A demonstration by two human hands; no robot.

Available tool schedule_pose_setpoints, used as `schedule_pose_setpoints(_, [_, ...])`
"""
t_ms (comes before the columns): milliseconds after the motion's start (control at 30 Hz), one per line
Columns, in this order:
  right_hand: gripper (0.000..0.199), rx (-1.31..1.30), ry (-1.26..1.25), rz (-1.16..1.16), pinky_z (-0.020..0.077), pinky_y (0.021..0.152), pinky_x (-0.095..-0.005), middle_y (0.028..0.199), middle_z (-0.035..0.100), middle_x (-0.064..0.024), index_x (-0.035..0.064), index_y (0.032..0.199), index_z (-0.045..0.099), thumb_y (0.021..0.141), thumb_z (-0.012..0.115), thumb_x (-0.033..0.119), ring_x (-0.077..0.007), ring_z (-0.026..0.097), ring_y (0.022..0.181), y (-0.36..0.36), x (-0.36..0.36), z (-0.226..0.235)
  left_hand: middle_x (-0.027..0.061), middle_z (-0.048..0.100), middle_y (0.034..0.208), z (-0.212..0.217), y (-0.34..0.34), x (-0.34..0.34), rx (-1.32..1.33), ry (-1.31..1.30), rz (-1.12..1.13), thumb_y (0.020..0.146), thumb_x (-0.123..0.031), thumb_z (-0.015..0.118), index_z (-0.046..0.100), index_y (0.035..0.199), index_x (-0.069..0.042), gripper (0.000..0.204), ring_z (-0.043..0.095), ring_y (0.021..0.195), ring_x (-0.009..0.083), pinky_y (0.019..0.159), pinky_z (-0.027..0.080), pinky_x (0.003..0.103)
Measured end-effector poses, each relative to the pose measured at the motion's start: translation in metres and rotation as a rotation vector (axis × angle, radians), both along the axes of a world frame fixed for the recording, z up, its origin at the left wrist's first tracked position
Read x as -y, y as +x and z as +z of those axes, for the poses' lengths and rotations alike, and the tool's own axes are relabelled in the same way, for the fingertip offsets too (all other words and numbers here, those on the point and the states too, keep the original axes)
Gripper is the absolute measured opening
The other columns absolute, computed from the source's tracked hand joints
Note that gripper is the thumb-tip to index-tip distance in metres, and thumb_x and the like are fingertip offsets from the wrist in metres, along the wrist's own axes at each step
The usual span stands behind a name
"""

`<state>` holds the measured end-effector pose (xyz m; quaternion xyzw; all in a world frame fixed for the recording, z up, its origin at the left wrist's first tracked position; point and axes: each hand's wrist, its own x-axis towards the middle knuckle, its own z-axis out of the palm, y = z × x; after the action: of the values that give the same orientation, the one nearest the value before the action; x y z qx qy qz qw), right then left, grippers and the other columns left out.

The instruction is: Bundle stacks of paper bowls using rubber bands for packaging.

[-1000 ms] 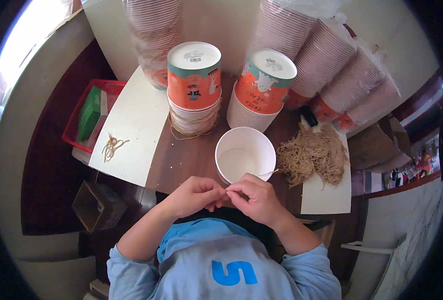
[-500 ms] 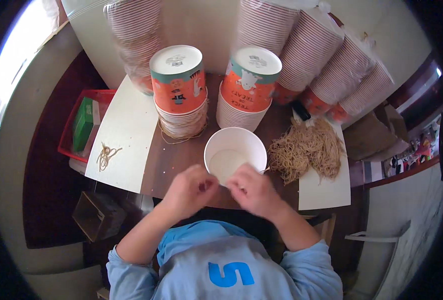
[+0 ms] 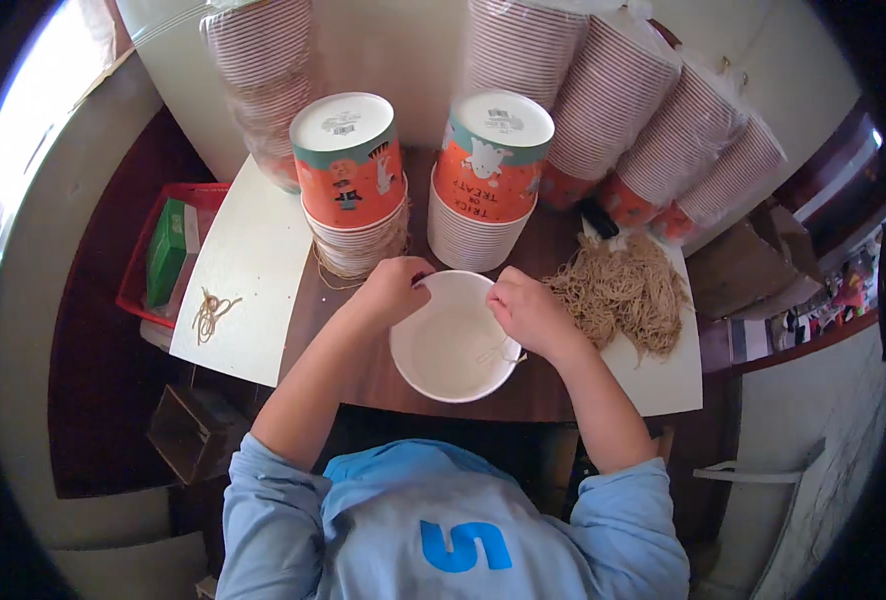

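The white paper bucket (image 3: pixel 443 345) stands on the counter (image 3: pixel 538 388) between your hands. Your left hand (image 3: pixel 393 290) meets its far-left rim; grip state cannot be told. Your right hand (image 3: pixel 529 310), at the far-right rim, has its grip pinched closed, contents hidden.

Stacked tubs (image 3: pixel 488 185), twine (image 3: pixel 618 298) on table (image 3: pixel 533 395)

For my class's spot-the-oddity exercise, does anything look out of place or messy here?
Mildly: a small clump of string lies loose on the white left end of the table, apart from the tangled heap of twine at right. No spill stands out.
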<state>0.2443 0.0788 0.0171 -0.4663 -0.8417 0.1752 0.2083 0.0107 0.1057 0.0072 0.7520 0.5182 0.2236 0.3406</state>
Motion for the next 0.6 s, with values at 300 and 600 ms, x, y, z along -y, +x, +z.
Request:
schedule_pose_setpoints(300, [0.006,-0.015,-0.082,0.001,0.0474,0.064,-0.0375,0.079,0.056,-0.0127,0.0003,0.078,0.062,0.078,0.061,0.006,-0.0296,0.058,0.070,-0.011,0.029,0.040,0.0065,0.066,0.097,0.002,-0.026,0.040,0.572,-0.520,0.054,0.078,0.000,0.059,0.062,0.111,0.003,0.034,0.062,0.085,0.0113,0.078,0.049,0.024])
schedule_pose_setpoints(600, [0.005,0.015,-0.071,-0.044,0.0463,0.065,-0.0395,0.077,0.054,-0.0143,-0.0012,0.077,0.061,0.077,0.061,0.004,-0.0315,0.057,0.072,-0.016,0.046,0.058,0.0093,0.065,0.103,-0.006,-0.038,0.082,0.968,-0.646,0.136,0.077,0.005,0.055,0.058,0.115,0.006,0.038,0.062,0.094,0.0142,0.086,0.049,0.028])
